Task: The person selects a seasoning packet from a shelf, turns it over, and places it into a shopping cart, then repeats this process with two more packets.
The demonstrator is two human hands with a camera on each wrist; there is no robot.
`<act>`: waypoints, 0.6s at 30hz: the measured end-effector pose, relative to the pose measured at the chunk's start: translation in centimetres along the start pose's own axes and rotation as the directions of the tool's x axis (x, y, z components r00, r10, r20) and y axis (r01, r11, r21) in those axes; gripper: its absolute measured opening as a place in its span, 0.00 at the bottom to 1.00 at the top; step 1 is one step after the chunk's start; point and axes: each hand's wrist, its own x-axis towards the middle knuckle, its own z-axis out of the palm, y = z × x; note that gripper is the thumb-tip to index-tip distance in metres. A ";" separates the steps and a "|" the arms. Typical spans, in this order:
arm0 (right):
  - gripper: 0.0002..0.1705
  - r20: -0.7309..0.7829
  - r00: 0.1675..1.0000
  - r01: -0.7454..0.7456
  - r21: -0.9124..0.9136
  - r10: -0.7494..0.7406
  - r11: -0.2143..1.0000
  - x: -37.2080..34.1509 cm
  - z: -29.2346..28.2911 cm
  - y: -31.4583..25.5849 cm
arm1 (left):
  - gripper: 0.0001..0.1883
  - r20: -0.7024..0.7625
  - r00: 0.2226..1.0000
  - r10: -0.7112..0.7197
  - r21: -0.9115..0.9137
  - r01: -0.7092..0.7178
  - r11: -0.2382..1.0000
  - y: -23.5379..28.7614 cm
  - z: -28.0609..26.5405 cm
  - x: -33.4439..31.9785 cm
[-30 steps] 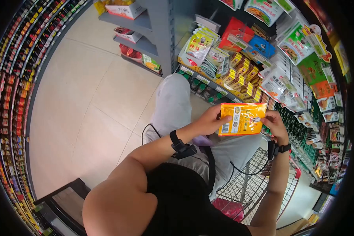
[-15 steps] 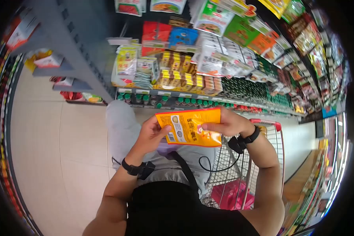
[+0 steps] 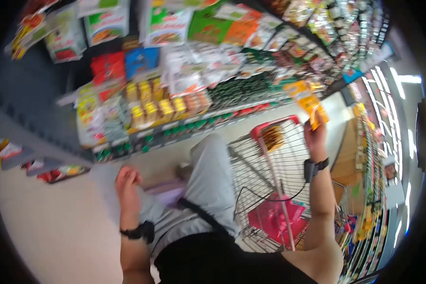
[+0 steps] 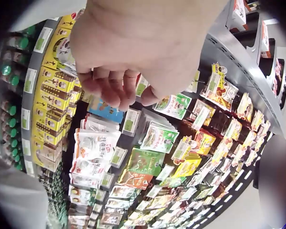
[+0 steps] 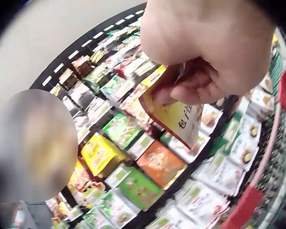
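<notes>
My right hand (image 3: 315,135) is raised at the right of the head view and grips a yellow-orange packet (image 3: 307,102) by its lower end, above the far right of the cart. In the right wrist view that hand (image 5: 207,47) pinches the packet (image 5: 174,117), whose red edge hangs below the fingers. Over the knee at lower left, my left hand (image 3: 128,187) holds nothing. The left wrist view shows this hand (image 4: 133,43) with its fingers loosely curled, in front of the shelf goods and not visibly touching them.
A wire shopping cart (image 3: 262,165) with a red handle stands on the right, a pink bag (image 3: 277,215) in it. Hanging packets (image 3: 165,26), yellow boxes (image 3: 149,106) and green-capped jars fill the shelf ahead. A grey shelf post (image 3: 33,113) stands at left.
The left hand has let go of the packet and dropped back over the leg. The right hand has carried the packet outward to the right. The head view has turned right.
</notes>
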 end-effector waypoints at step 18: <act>0.08 -0.479 0.710 -0.704 -0.464 0.516 0.538 -7.0 -15.4 6.2 | 0.06 0.007 0.996 -0.083 0.003 0.083 0.997 -0.1 0.9 1.0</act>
